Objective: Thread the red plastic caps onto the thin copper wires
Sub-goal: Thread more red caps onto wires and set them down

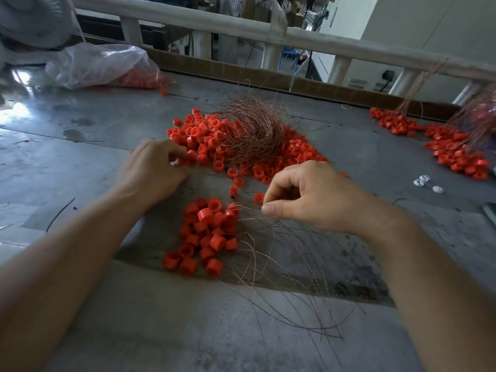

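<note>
Left hand: your left hand (154, 167) is centre-left, fingers curled, tips at the near edge of the cap pile (209, 135); I can't tell whether they pinch a cap.
Right hand: your right hand (308, 197), right of centre, has thumb and forefinger pressed together on a thin wire (248, 204).
Wire bundle: the tangled wire bundle (252, 130) lies on the cap pile, upper centre.
Threaded caps: the threaded caps (209, 232) cluster low between your hands, their wires fanning to the lower right.
Bag: the clear bag (107, 65) of caps lies upper left on the table (80, 130).
Far right: a second heap (451, 149) of caps with wires.
</note>
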`<control>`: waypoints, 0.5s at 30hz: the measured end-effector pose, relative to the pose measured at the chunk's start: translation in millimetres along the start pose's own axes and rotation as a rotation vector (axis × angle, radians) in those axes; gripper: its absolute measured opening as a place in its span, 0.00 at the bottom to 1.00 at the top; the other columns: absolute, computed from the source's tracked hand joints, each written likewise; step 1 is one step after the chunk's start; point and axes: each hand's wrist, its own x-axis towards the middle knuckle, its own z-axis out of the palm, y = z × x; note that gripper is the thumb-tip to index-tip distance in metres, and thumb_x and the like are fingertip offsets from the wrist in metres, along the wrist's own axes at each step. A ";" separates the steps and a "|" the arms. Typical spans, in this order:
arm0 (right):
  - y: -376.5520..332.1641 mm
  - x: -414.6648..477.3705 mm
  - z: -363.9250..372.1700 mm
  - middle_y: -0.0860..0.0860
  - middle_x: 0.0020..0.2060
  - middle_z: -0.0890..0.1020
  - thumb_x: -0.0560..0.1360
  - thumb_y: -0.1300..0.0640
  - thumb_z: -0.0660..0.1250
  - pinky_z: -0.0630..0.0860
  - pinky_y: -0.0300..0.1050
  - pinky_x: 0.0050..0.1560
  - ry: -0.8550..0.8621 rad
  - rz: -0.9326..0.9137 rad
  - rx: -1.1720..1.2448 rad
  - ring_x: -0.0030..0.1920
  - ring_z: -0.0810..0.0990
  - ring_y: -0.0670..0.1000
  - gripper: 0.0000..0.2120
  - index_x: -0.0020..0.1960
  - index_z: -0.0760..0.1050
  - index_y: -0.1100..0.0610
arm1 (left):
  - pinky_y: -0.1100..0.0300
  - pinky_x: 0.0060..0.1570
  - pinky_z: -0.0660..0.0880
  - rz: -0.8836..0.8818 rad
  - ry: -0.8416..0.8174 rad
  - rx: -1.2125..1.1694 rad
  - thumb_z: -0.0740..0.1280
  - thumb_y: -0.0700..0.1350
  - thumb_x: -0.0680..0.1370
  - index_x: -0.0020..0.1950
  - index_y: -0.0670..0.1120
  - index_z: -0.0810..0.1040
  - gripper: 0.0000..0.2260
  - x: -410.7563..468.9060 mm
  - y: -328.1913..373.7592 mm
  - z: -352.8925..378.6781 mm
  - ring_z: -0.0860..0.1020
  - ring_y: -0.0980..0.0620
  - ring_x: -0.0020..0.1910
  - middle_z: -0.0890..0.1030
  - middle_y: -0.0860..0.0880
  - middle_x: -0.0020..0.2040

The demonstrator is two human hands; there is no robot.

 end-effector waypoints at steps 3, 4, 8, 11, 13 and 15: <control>4.3 -0.2 -4.6 0.41 0.28 0.76 0.70 0.50 0.70 0.67 0.24 0.33 0.063 0.040 -0.011 0.32 0.73 0.32 0.06 0.35 0.77 0.48 | 0.58 0.44 0.64 0.048 -0.019 0.063 0.69 0.40 0.73 0.55 0.45 0.80 0.11 2.7 -3.1 1.4 0.69 0.50 0.45 0.74 0.46 0.47; 6.1 -0.2 -6.5 0.40 0.27 0.76 0.70 0.49 0.70 0.67 0.23 0.33 0.093 0.054 -0.011 0.31 0.73 0.32 0.07 0.34 0.76 0.48 | 0.58 0.44 0.64 0.058 -0.021 0.072 0.69 0.40 0.73 0.53 0.45 0.80 0.09 3.2 -3.7 1.8 0.69 0.50 0.45 0.76 0.44 0.49; 13.9 0.7 -13.2 0.40 0.27 0.75 0.71 0.50 0.69 0.66 0.23 0.31 0.203 0.124 0.010 0.31 0.73 0.32 0.08 0.34 0.77 0.49 | 0.58 0.44 0.66 0.086 -0.016 0.054 0.69 0.40 0.73 0.50 0.44 0.80 0.06 1.1 0.0 2.0 0.72 0.49 0.46 0.80 0.43 0.50; 19.9 2.9 -13.6 0.41 0.30 0.76 0.72 0.49 0.69 0.66 0.25 0.31 0.262 0.184 -0.020 0.32 0.74 0.36 0.07 0.36 0.78 0.50 | 0.63 0.40 0.69 0.061 0.057 -0.202 0.70 0.41 0.73 0.48 0.49 0.78 0.06 -5.1 9.4 -3.0 0.76 0.53 0.41 0.80 0.51 0.44; 23.7 4.7 -11.4 0.41 0.33 0.77 0.72 0.50 0.68 0.67 0.30 0.34 0.294 0.208 -0.056 0.35 0.74 0.39 0.07 0.38 0.78 0.52 | 0.74 0.35 0.70 0.120 0.064 -0.357 0.70 0.43 0.72 0.45 0.54 0.78 0.07 -11.8 18.4 -7.7 0.76 0.63 0.37 0.78 0.58 0.40; 27.0 7.6 -7.4 0.43 0.34 0.77 0.73 0.51 0.68 0.72 0.36 0.39 0.322 0.225 -0.084 0.38 0.76 0.43 0.07 0.39 0.78 0.52 | 0.77 0.36 0.70 0.223 0.024 -0.431 0.70 0.43 0.71 0.40 0.59 0.76 0.10 -19.3 26.8 -9.9 0.77 0.64 0.37 0.79 0.59 0.39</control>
